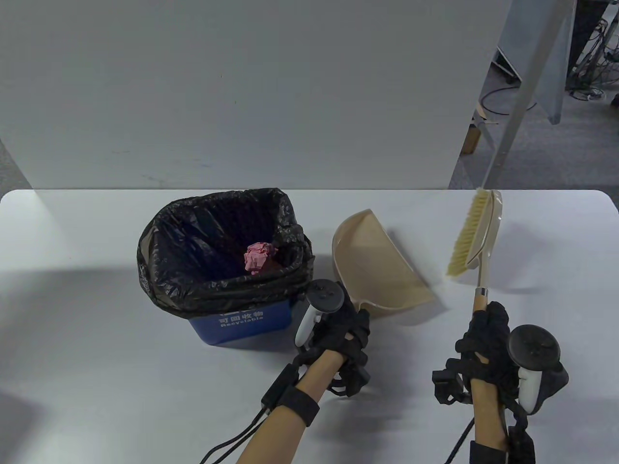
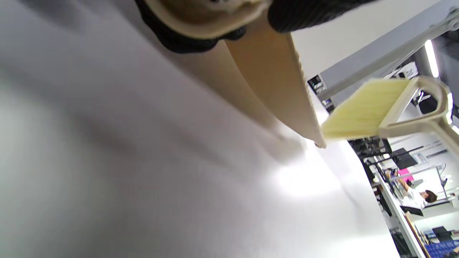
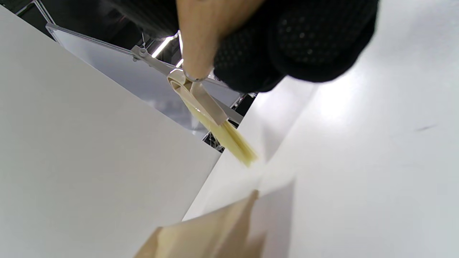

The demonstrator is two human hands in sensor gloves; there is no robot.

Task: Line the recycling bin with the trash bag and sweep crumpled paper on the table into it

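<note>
A blue recycling bin [image 1: 232, 325] stands left of centre, lined with a black trash bag [image 1: 193, 232]. A pink crumpled paper ball [image 1: 260, 257] lies inside the bag. My left hand [image 1: 346, 328] grips the handle of a beige dustpan [image 1: 375, 263], which is held tilted just right of the bin, also seen from below as the dustpan [image 2: 272, 82]. My right hand [image 1: 488, 333] grips the wooden handle of a hand brush [image 1: 476, 237], its yellow bristles pointing left, lifted off the table. The brush [image 3: 218, 129] shows in the right wrist view, and the brush [image 2: 362, 111] in the left.
The white table [image 1: 96, 377] ends at a rounded far edge in front of a white wall panel [image 1: 242, 87]. At the far right stands a slanted metal post [image 1: 527, 82], with office floor and cables behind it. A person sits at a distant desk [image 2: 419, 197].
</note>
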